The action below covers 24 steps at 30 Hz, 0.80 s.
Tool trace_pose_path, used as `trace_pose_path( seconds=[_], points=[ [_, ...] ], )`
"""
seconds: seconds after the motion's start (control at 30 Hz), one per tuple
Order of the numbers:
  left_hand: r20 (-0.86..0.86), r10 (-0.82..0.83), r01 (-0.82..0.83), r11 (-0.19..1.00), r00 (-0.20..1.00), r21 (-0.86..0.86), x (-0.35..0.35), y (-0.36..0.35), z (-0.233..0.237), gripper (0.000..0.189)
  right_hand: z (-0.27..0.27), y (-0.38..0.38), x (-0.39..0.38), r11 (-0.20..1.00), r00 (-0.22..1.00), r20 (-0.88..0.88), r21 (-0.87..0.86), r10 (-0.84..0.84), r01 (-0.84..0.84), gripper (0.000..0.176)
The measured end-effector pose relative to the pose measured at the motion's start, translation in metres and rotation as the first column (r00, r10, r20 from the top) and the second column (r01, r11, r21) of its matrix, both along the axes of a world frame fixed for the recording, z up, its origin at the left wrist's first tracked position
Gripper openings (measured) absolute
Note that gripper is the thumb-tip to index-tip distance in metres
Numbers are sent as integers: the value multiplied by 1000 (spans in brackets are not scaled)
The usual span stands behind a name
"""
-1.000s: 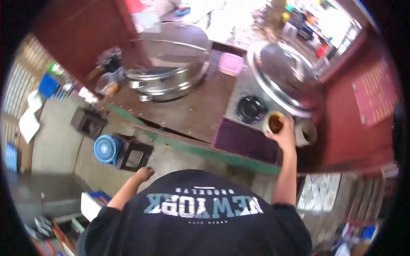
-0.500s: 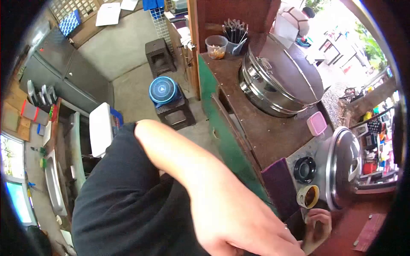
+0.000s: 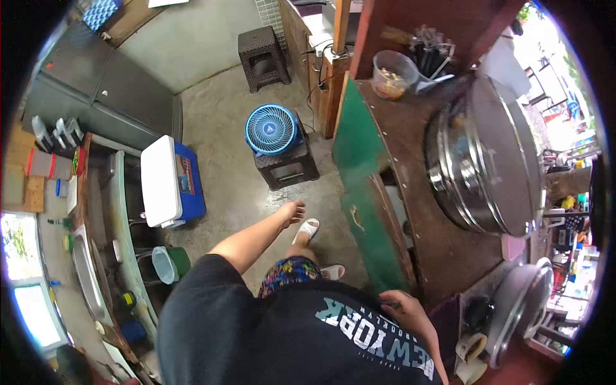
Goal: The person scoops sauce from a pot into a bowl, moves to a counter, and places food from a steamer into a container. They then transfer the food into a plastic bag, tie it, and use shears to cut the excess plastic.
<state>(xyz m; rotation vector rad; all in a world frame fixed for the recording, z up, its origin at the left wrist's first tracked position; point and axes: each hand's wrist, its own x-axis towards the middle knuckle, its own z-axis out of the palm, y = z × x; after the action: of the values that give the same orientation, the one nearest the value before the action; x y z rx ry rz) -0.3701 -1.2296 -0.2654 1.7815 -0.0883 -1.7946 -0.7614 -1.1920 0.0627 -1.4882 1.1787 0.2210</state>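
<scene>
My left hand hangs above the floor beside a white sandal, fingers loosely bent and nothing visible in it. My right hand is close to the front of my black shirt, beside the counter. Its fingers look apart, and no object shows in them. At the lower right, cream-coloured cups stand next to a lidded metal pot.
A blue fan rests on a dark stool. Left of it stands a blue cooler with a white lid. The counter on the right carries a large round metal container, a plastic tub and utensils.
My left arm, stretched across toward the counter before, has swung back left over the floor. The right hand has moved away from the cup, toward my shirt. The view has shifted.
</scene>
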Motion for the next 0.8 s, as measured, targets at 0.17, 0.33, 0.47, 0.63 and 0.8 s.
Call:
trace_pose_path(
  seconds=[0.17,0.33,0.47,0.63,0.8],
  points=[
    [-49,419,-421,905,907,-64,82,-68,-144,49,-3,-68,76,994,994,54,56,-92,89,29],
    [14,733,-733,679,680,46,122,-126,-233,66,-30,-106,107,976,980,112,161,-164,145,28],
    [-151,858,-860,506,492,72,140,-144,-312,46,-44,-114,117,940,953,121,239,-276,242,30],
    [-224,856,-872,488,467,48,120,-157,-304,70,-58,-119,110,945,959,131,247,-253,215,29],
    [-197,765,-779,627,613,7,91,-139,-309,84,-62,-112,108,940,948,131,223,-292,258,29]
  ],
)
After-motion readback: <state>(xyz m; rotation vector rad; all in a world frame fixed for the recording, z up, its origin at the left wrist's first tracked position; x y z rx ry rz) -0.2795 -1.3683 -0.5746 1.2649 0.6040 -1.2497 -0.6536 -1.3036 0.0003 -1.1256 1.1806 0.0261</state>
